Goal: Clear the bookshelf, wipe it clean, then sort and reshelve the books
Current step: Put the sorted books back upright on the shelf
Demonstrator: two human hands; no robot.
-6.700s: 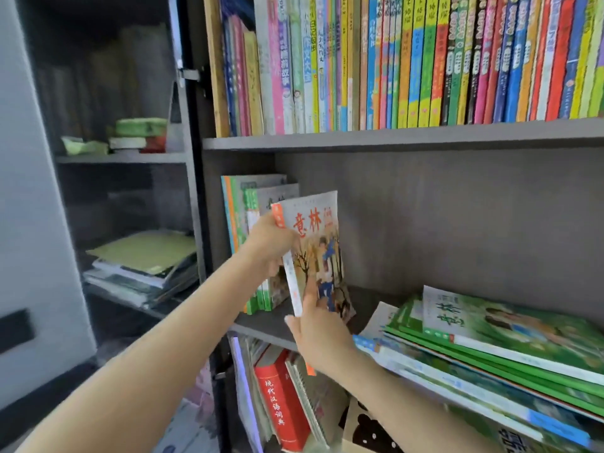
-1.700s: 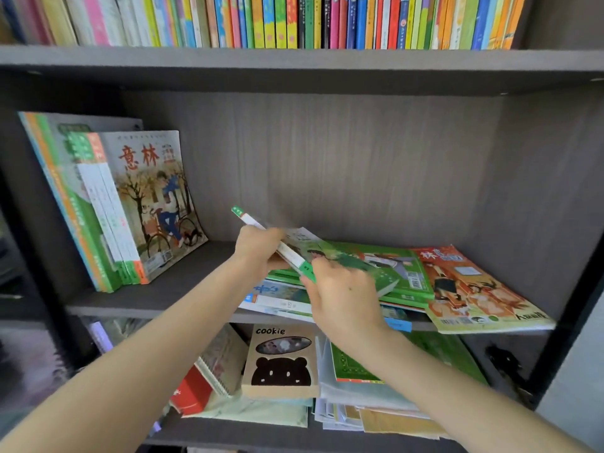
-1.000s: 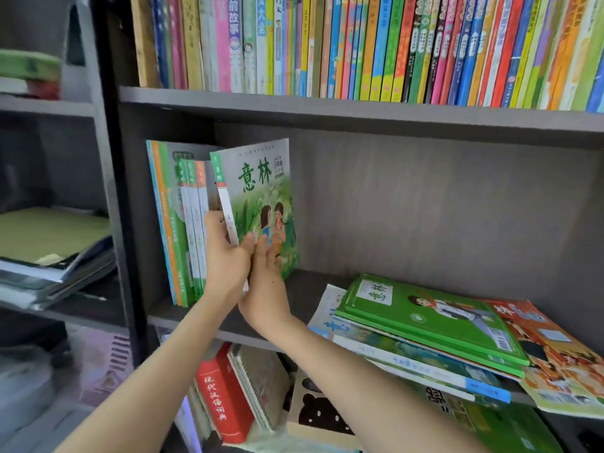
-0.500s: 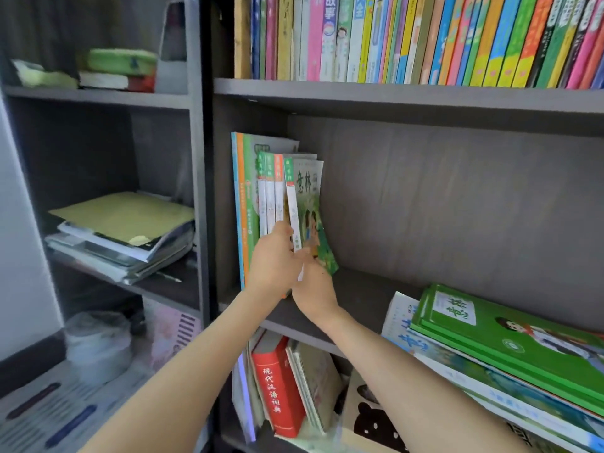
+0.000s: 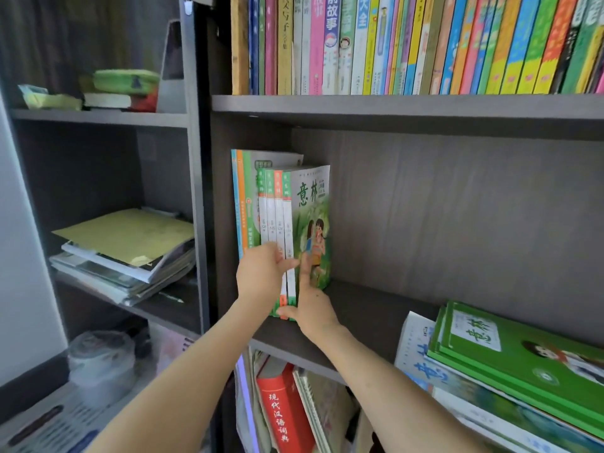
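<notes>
Fingers [image 5: 287, 263] of the left hand [image 5: 263, 277] lie fairly straight against the lower spines, pressing rather than gripping. The right hand [image 5: 310, 310] is likewise uncurled: its forefinger runs up the cover of the green magazine [image 5: 310, 220] and its thumb lies across the foot of the spines. Neither hand seems to clasp anything, though the right hand's other fingers are hidden.

That magazine stands upright as the last on the right of a short row of upright books [image 5: 261, 204], set against the left wall of the middle shelf [image 5: 376, 305]. Nothing stands to its right — the board is bare up to a flat stack of magazines [image 5: 523, 351] well apart at the far right.

The likely trouble is the row itself. These are thin, limp issues with no bookend, so once the hands come away the end copy could lean, slide at the foot and fan the others down to the right. A spine left proud could also catch a wrist and drag the copy out.

The flat stack appears to jut past the shelf's front edge — and the right forearm passes close below it, so a careless withdrawal might knock it. Below stands a red dictionary [image 5: 281, 416].
</notes>
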